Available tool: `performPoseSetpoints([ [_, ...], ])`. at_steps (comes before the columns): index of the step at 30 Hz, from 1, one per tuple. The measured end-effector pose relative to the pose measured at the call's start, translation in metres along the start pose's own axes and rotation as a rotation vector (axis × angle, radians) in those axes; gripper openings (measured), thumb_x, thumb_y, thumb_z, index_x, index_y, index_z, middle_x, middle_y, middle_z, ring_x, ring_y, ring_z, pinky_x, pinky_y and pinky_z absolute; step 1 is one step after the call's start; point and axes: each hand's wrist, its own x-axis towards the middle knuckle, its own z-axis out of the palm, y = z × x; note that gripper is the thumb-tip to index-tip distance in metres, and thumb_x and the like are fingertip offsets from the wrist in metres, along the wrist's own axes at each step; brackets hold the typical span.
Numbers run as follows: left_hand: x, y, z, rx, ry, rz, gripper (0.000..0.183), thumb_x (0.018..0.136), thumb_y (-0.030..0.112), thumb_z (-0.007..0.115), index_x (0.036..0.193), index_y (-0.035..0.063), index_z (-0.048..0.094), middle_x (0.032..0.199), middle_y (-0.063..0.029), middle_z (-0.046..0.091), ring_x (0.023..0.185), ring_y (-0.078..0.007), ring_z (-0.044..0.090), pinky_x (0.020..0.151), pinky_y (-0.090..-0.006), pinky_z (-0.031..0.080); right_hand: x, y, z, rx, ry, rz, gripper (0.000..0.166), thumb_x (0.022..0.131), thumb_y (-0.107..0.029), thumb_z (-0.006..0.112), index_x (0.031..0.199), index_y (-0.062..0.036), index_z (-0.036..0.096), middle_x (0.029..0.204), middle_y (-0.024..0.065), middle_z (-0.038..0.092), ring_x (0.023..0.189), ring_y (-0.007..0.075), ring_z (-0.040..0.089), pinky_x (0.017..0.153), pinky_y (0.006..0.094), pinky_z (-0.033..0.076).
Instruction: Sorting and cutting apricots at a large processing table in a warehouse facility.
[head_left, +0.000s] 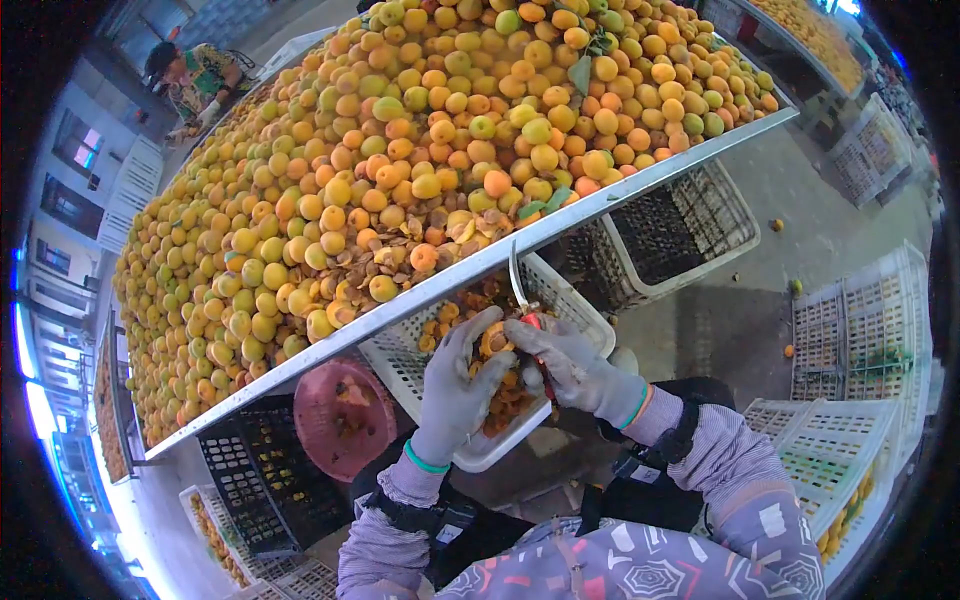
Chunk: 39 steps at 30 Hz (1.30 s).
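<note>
My left hand (456, 386), in a grey glove, holds a cut apricot (493, 337) between thumb and fingers. A brown patch, apparently the stone, shows on its open face. My right hand (576, 367), gloved alike, grips the red handle (532, 321) of a knife with a curved blade (516, 276). That blade points up and away, towards the table's metal edge; the right fingertips are close to the apricot. Beneath both hands stands a white plastic crate (566, 289) with apricot halves (504, 409) in it. My hands hide part of its contents.
Whole apricots (420, 150) are heaped behind the metal table rim (480, 264), with loose stones (360, 266) near it. A pink basin (345, 420) and black crate (262, 472) stand left. White crates (855, 337) stand right. Another person (196, 82) is at the far left.
</note>
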Motion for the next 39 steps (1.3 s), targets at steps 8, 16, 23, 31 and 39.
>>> performPoseSetpoints([
  [8,0.002,-0.002,0.003,0.157,0.039,0.198,0.051,0.075,0.001,0.066,0.124,0.0047,0.053,0.123,-0.0128,0.054,0.118,-0.0259,0.048,0.1,-0.033,0.038,0.005,0.007,-0.005,0.035,0.046,-0.076,0.021,0.09,-0.03,0.058,0.09,-0.009,0.054,0.07,-0.0009,0.057,0.045,0.0066,0.048,0.037,0.0211,0.038],
  [16,0.002,0.003,0.01,-0.013,0.019,0.042,0.05,0.075,-0.001,0.065,0.124,0.0026,0.053,0.12,-0.0114,0.055,0.115,-0.022,0.05,0.099,-0.0321,0.039,0.004,0.002,-0.002,0.011,0.093,-0.076,0.02,0.09,-0.028,0.059,0.089,-0.009,0.053,0.067,0.0001,0.058,0.044,0.0075,0.049,0.037,0.0214,0.037],
  [23,0.002,-0.006,0.008,-0.009,0.06,0.08,0.05,0.075,-0.001,0.064,0.124,0.0014,0.052,0.119,-0.0132,0.055,0.115,-0.0215,0.049,0.099,-0.0319,0.038,0.005,0.002,0.002,-0.063,0.116,-0.067,0.022,0.09,-0.028,0.06,0.087,-0.0077,0.053,0.067,-0.0012,0.055,0.045,0.0068,0.046,0.038,0.0214,0.038],
  [31,0.005,-0.005,-0.001,-0.436,-0.005,-0.166,0.043,0.081,0.001,0.061,0.123,-0.0023,0.051,0.122,-0.0092,0.054,0.114,-0.0155,0.049,0.098,-0.0284,0.038,0.001,0.001,0.0,-0.33,0.128,-0.157,0.027,0.088,-0.031,0.062,0.083,-0.0044,0.055,0.067,-0.0027,0.052,0.051,0.0055,0.046,0.046,0.0234,0.04],
  [39,0.004,0.004,0.008,-0.441,-0.029,-0.09,0.046,0.085,0.004,0.06,0.128,-0.0018,0.046,0.127,-0.009,0.05,0.115,-0.0146,0.048,0.099,-0.0282,0.038,0.001,-0.003,-0.003,0.112,0.068,0.085,0.024,0.088,-0.032,0.06,0.092,-0.0092,0.056,0.067,0.0008,0.055,0.043,0.0074,0.045,0.037,0.023,0.035],
])
